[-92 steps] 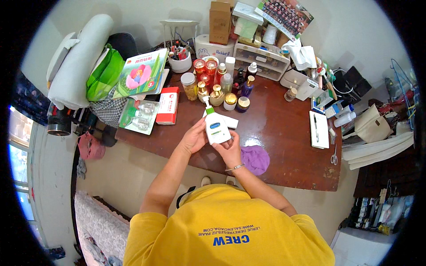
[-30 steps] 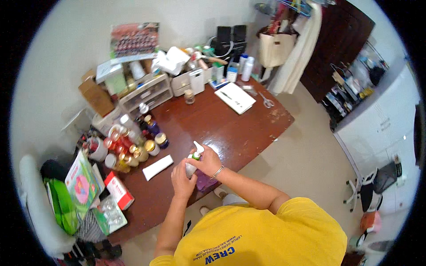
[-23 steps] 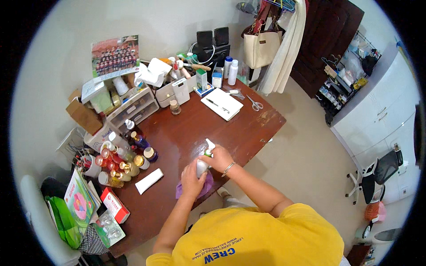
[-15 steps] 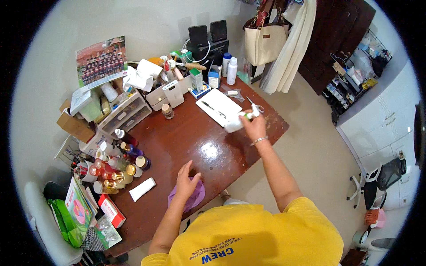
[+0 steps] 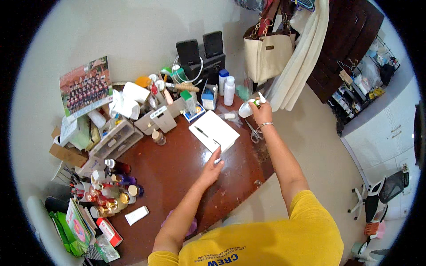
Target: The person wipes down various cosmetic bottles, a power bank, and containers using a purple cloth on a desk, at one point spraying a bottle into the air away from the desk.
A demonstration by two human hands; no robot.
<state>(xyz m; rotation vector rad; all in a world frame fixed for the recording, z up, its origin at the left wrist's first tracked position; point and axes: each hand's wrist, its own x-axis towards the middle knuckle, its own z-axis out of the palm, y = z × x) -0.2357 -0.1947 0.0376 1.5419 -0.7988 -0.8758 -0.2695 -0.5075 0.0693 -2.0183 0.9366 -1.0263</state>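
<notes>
My right hand (image 5: 261,113) is closed around a white pump bottle (image 5: 246,109), held tilted above the far right of the table, with its nozzle pointing up and away. Below that hand lies a pair of scissors (image 5: 254,134). My left hand (image 5: 210,170) reaches to the near edge of a white notebook (image 5: 217,125), fingers stretched forward and thumb apart. Its index fingertip is right at the end of a small dark pen (image 5: 216,142); whether it touches the pen I cannot tell. A black pen (image 5: 201,131) lies farther left on the notebook.
A purple cloth (image 5: 191,227) sits by the table's near edge, partly behind my left forearm. A white tube (image 5: 136,215) lies at left beside several cosmetic bottles (image 5: 116,195). Drawers (image 5: 119,142), a small jar (image 5: 158,137), speakers (image 5: 188,52) and a white spray bottle (image 5: 229,91) stand along the back.
My left hand has moved from above the purple cloth forward and right to the notebook. My right hand has carried the pump bottle off the notebook's right corner, farther back and right.
</notes>
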